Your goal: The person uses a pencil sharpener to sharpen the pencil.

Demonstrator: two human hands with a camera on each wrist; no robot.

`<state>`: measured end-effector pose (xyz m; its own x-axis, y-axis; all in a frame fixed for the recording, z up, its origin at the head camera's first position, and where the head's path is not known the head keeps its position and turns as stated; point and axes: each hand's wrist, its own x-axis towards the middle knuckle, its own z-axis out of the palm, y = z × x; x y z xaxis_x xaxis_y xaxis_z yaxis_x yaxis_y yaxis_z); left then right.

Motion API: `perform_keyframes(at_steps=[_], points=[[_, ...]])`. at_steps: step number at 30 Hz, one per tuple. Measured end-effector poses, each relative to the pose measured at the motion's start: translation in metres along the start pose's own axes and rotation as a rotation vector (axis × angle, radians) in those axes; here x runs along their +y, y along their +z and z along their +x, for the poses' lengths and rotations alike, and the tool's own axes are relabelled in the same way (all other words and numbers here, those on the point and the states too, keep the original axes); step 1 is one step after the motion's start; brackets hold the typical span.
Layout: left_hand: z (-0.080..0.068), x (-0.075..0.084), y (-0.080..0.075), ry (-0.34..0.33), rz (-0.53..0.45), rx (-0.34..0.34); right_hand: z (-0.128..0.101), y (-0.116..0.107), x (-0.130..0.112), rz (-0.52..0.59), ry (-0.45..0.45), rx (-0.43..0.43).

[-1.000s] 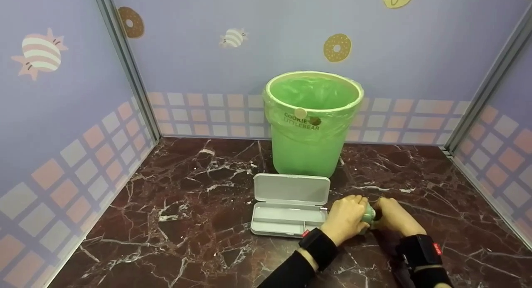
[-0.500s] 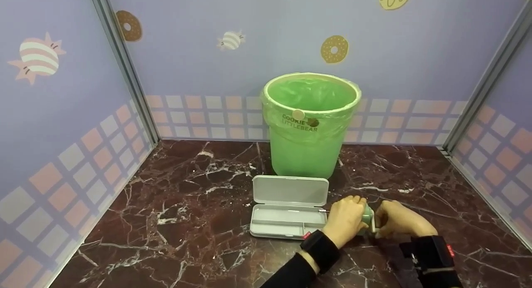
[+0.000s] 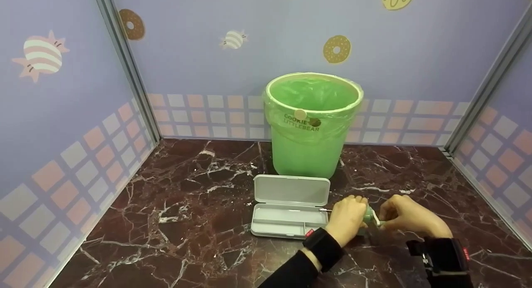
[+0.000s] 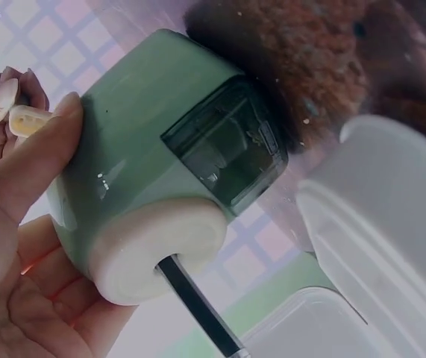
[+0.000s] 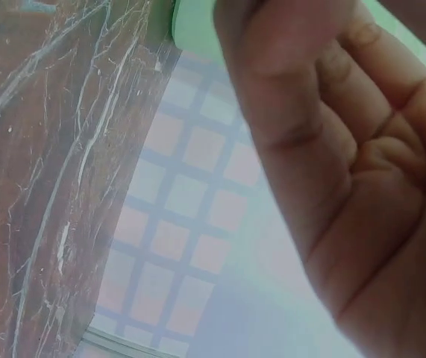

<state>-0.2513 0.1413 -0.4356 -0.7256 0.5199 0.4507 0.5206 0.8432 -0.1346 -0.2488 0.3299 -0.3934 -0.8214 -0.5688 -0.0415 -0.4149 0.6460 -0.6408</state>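
A small green pencil sharpener [image 3: 368,215] stands on the marble table just right of an open grey pencil case [image 3: 286,219]. My left hand [image 3: 348,220] grips the sharpener's body [image 4: 175,171]. A dark pencil [image 4: 198,306] sticks out of the sharpener's white front end toward the case. My right hand [image 3: 406,220] is on the sharpener's far side, and its fingertips pinch the small white crank handle [image 3: 376,220]. That crank handle [image 4: 27,119] shows at the top left of the left wrist view. The right wrist view shows only the curled palm of my right hand [image 5: 347,149].
A green bin [image 3: 312,121] lined with a green bag stands behind the case, near the back wall. The case's lid [image 3: 291,190] is tilted up toward the bin. Patterned walls enclose the table [image 3: 187,205] on three sides.
My right hand has shifted a little to the right and up, and the white crank handle now shows between the hands. The left hand and sharpener have stayed in place.
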Motion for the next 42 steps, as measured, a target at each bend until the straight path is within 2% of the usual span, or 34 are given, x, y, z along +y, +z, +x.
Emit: perform_keyframes(at_steps=[6, 12, 17, 23, 27, 32, 35, 42], points=[[-0.001, 0.001, 0.002, 0.008, 0.003, -0.006, -0.001, 0.000, -0.003, -0.054, -0.018, 0.069], [0.001, 0.001, 0.003, 0.030, 0.025, -0.026, 0.001, -0.001, -0.008, -0.095, 0.033, 0.221], [0.005, -0.005, 0.004, 0.070, 0.012, -0.050, 0.012, 0.000, -0.007, -0.150, 0.086, 0.365], [0.006, -0.008, 0.005, 0.096, 0.005, -0.038, 0.033, 0.006, 0.012, -0.285, 0.067, 0.492], [0.005, -0.009, 0.005, 0.095, -0.015, -0.055, 0.043, 0.018, 0.027, -0.306, 0.086, 0.476], [0.004, -0.010, 0.005, 0.091, -0.054, -0.066, 0.047, 0.025, 0.035, -0.272, 0.118, 0.424], [0.003, -0.010, 0.006, 0.073, -0.069, -0.061, 0.048, 0.026, 0.036, -0.246, 0.128, 0.378], [0.001, -0.007, 0.007, 0.045, -0.065, -0.014, 0.044, 0.028, 0.037, -0.259, 0.105, 0.288]])
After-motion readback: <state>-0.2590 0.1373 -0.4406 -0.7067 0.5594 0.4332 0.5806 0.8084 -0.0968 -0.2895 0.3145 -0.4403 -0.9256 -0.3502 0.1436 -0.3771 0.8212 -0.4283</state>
